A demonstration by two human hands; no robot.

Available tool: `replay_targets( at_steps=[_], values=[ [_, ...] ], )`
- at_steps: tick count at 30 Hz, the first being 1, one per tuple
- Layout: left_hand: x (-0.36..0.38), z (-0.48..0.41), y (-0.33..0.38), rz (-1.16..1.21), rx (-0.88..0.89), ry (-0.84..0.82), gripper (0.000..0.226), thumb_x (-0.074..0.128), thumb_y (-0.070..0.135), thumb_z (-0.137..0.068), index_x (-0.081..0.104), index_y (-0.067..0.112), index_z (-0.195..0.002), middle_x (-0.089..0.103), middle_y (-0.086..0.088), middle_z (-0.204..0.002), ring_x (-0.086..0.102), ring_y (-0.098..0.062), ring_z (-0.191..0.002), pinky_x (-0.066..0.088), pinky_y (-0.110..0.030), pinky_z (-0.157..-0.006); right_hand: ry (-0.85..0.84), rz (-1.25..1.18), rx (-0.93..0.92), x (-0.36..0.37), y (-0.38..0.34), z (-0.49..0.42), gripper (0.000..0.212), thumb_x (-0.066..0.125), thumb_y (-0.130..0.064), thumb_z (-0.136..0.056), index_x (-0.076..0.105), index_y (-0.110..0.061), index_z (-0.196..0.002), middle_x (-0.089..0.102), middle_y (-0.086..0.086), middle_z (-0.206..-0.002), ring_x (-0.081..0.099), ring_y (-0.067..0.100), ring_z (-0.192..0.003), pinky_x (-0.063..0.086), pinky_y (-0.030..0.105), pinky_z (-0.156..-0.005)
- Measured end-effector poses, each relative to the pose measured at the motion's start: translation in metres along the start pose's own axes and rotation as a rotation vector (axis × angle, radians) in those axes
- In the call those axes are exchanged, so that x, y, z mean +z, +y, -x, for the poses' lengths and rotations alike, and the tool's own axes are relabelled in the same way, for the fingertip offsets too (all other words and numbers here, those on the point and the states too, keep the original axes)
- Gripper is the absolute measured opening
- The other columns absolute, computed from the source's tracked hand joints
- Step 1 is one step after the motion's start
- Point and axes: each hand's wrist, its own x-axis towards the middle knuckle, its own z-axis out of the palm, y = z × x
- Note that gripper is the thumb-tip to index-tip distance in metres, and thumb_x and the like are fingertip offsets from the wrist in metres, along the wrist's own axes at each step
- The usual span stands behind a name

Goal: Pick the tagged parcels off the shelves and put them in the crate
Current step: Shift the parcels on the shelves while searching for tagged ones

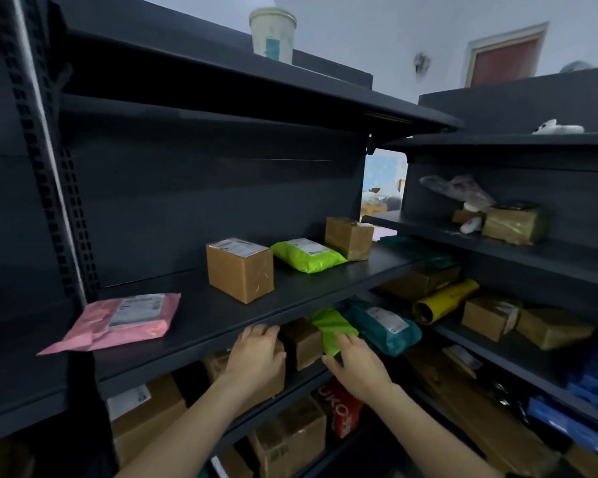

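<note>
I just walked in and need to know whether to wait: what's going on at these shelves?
A person is reaching with both bare hands into the shelf below the dark metal shelf board. The left hand rests on a brown cardboard box; the right hand is at a lime-green plastic mailer bag beside a teal plastic mailer bag. Nothing is lifted out yet. A pink mailer bag and more labelled parcels sit untouched above. No crate is in view.

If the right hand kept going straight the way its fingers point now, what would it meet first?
The right hand points up and into the lower shelf, its fingertips already at the green mailer. That bag is first in line; the teal mailer lies beside it. Whether the fingers already touch is hard to tell.
</note>
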Motion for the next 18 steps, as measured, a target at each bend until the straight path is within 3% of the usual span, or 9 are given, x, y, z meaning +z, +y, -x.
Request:
replay_targets(
  at_steps=[7,18],
  values=[
    [0.015,-0.056,0.034,-0.008,0.011,0.029,0.056,0.046,0.034,-0.095,0.030,0.016,-0.146,0.035,-0.007,-0.148,0.027,-0.023,-0.138,0.025,-0.032,-0.114,-0.012,-0.005,-0.005,-0.007,0.048,-0.047,0.060,0.044,-0.044,-0.094,0.030,-0.012,-0.142,0.041,0.008,-0.141,0.039,0.025,-0.129,0.034,0.032,-0.103],
    [0.056,-0.153,0.126,-0.025,-0.125,0.089,0.054,0.047,0.034,-0.093,0.034,0.017,-0.143,0.038,-0.005,-0.146,0.029,-0.021,-0.137,0.024,-0.030,-0.113,-0.059,-0.008,-0.157,-0.043,0.168,-0.126,0.061,0.042,-0.045,-0.095,0.026,-0.014,-0.145,0.036,0.006,-0.146,0.034,0.023,-0.133,0.031,0.030,-0.104]
  ],
)
